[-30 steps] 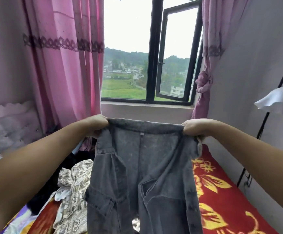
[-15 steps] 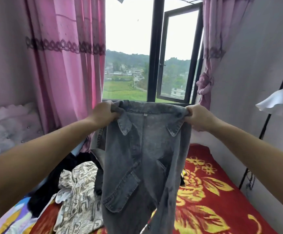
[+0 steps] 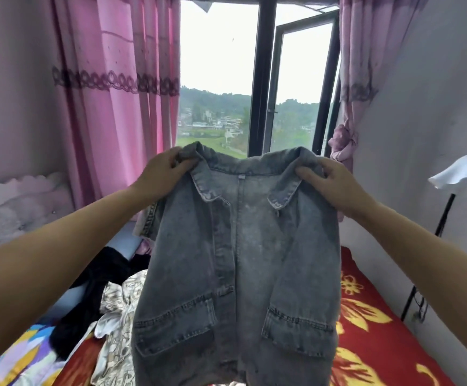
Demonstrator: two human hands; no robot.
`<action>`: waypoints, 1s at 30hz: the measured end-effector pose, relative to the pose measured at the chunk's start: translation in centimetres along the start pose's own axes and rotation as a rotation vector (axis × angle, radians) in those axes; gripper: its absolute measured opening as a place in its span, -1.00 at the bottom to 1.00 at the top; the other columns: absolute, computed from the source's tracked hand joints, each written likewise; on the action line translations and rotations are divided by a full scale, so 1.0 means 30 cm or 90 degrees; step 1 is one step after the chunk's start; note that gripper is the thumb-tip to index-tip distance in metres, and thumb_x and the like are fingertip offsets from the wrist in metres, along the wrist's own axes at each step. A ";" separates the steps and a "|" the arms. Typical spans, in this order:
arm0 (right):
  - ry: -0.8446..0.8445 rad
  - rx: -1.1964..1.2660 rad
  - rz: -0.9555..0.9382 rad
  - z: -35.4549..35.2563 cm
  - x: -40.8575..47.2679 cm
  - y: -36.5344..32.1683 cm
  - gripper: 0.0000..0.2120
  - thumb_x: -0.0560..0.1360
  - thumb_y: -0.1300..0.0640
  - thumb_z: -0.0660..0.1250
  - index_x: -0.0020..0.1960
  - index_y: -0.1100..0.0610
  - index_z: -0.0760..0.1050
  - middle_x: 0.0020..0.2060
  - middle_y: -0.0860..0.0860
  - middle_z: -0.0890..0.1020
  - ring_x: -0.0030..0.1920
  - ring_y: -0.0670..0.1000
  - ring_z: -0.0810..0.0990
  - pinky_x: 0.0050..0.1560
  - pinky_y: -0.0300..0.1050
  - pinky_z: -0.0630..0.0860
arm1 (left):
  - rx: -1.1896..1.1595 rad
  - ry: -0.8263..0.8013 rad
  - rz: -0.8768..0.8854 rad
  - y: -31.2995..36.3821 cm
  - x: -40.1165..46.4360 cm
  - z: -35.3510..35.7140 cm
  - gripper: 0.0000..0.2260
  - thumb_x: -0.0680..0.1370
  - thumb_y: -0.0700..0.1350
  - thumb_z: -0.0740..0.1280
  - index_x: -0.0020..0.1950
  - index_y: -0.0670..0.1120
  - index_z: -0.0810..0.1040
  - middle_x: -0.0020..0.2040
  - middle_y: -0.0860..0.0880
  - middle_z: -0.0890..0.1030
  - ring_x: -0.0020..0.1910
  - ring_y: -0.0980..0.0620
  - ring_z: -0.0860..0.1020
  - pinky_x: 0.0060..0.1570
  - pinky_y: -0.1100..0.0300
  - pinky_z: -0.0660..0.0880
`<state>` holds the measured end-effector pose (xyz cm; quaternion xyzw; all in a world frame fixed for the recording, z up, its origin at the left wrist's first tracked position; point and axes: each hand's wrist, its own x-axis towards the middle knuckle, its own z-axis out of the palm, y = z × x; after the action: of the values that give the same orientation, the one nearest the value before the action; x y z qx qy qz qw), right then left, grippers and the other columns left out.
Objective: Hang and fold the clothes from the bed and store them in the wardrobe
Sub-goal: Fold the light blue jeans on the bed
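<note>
1. Your left hand (image 3: 163, 171) pinches the left shoulder of the grey denim jacket (image 3: 237, 263) just beside the collar, fingers curled over the fabric's top edge, a little left of the middle of the frame.
2. Your right hand (image 3: 331, 182) grips the other shoulder the same way, thumb and fingers bunching the denim, right of centre at about the same height.
3. The jacket hangs between your two hands in the middle of the frame, held up in the air above the bed, its front towards you: the collar points fold down on either side of the placket, and two patch pockets sit low on the front, one on each side. Its hem runs out of the bottom edge of the frame.
4. Under it, at the lower right, the red bedspread (image 3: 371, 344) shows big yellow flowers.
5. At the lower left, a pale printed garment (image 3: 118, 319) lies crumpled on the bed, touching a black garment (image 3: 98, 277) just above and to its left; a bright multicoloured cloth (image 3: 17, 355) fills the bottom left corner.
6. At mid-left, a pale padded headboard (image 3: 12, 201) stands against the wall.
7. Behind the jacket, the window (image 3: 260, 79) takes up the upper middle, one pane swung open, with hills and buildings beyond.
8. A pink curtain (image 3: 115, 93) hangs at the upper left; a second curtain (image 3: 352, 79) at the upper right is tied in a knot.
9. At the right edge, a white lamp shade (image 3: 466, 174) sits on a black stand.
</note>
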<state>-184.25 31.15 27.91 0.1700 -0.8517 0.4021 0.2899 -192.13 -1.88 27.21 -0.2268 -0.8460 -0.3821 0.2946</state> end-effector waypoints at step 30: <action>-0.329 0.114 0.196 0.181 0.032 -0.090 -0.47 0.51 0.27 0.35 0.44 0.09 0.28 0.23 0.12 0.54 0.23 0.09 0.54 0.30 0.07 0.46 | -0.401 -0.291 -0.185 0.325 -0.047 0.090 -0.87 0.53 -0.31 0.25 -0.07 -0.20 0.59 -0.08 -0.19 0.67 -0.04 -0.10 0.65 0.09 0.04 0.58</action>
<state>-185.50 25.18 27.34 0.1604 -0.8740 0.4584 -0.0162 -186.05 5.89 29.84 -0.2630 -0.7548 -0.5995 -0.0414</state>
